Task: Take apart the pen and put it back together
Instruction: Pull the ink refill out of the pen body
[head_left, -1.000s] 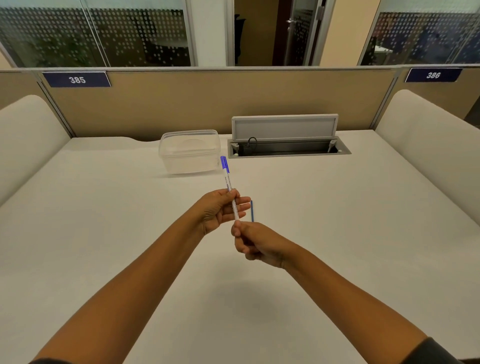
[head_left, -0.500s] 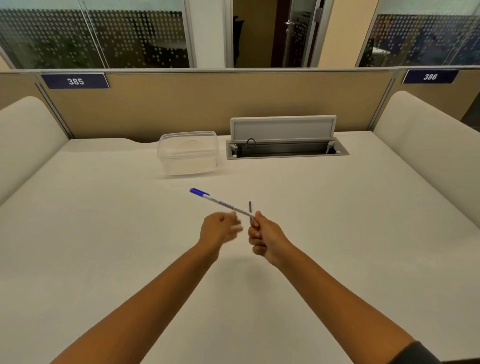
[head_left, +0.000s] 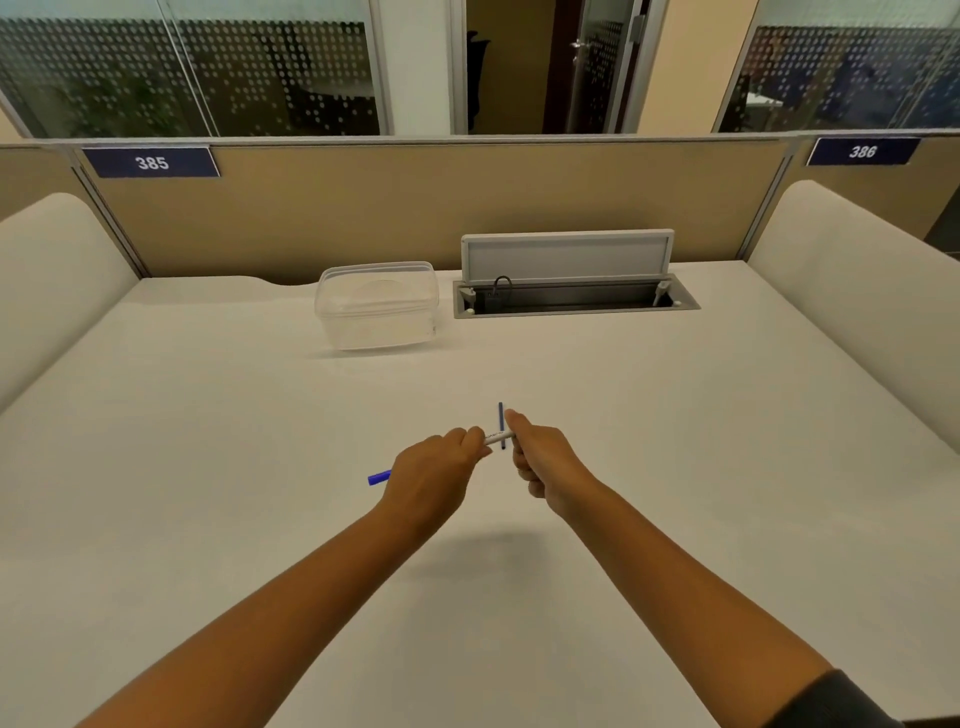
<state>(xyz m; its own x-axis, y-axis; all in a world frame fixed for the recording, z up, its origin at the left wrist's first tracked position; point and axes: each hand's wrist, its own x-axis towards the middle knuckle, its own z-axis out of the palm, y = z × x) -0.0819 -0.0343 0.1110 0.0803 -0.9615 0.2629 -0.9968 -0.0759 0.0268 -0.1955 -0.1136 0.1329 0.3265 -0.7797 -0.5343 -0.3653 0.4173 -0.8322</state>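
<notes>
A white pen (head_left: 494, 439) lies nearly level between my two hands, just above the white desk (head_left: 208, 467). Its blue cap end (head_left: 378, 477) sticks out to the left of my left hand (head_left: 434, 475), which grips the barrel from above. My right hand (head_left: 545, 462) pinches the barrel's other end with curled fingers; that end is hidden by them. A thin blue refill (head_left: 501, 414) lies on the desk just behind the pen, pointing away from me.
A clear plastic box with a lid (head_left: 376, 304) stands at the back centre-left. To its right is an open cable hatch (head_left: 574, 299) with its flap raised. Beige partitions close off the back, and padded panels stand at both sides.
The pen has swung from upright down to the left until almost level. My left hand let go briefly and now grips the barrel from above. The refill has stayed on the desk.
</notes>
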